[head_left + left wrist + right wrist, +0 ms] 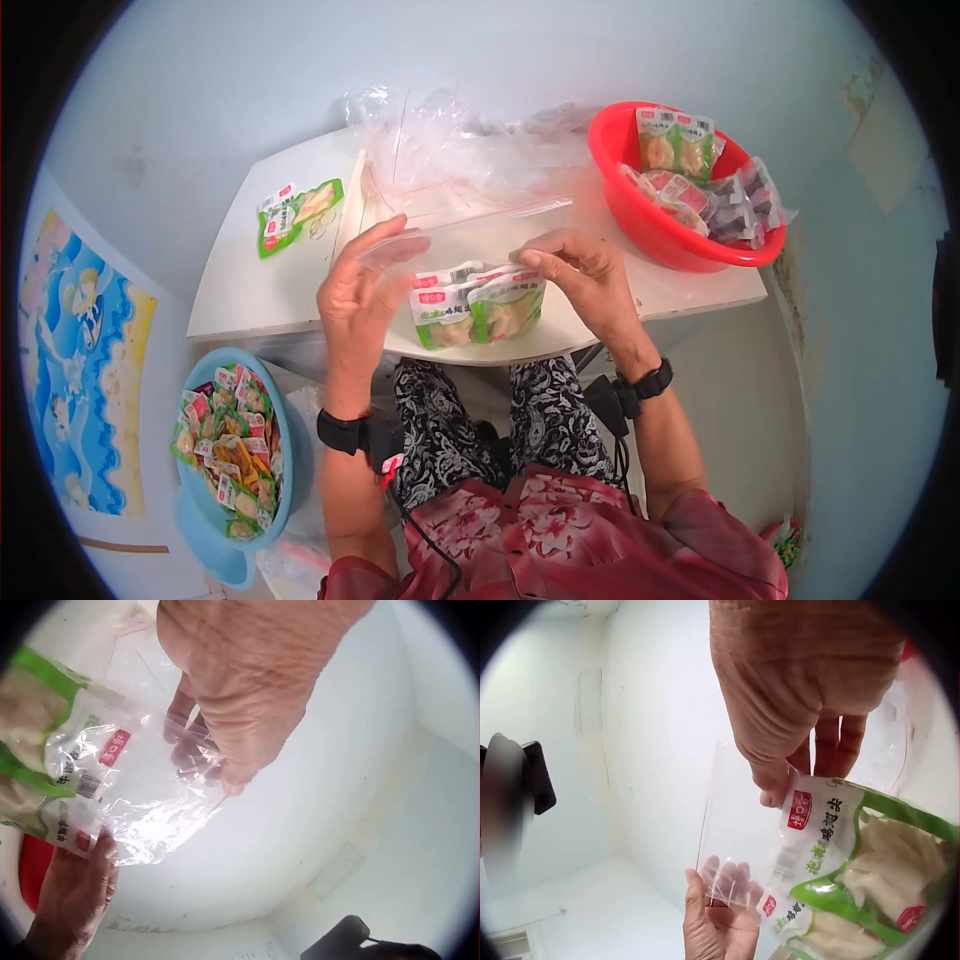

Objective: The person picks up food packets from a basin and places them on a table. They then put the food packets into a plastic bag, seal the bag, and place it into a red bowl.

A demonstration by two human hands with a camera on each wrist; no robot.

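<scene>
Left grip (352, 288) and right grip (592, 285) each pinch one side of the clear rectangular plastic bag (490, 232), white-and-green printed food pouches (478, 310) inside, above the white surface (240, 290) near its front edge, so pull both sides evenly taut, pouches low.

Left wrist view: packets (34, 712) cut off, right: blurred shape (502, 810)
</scene>
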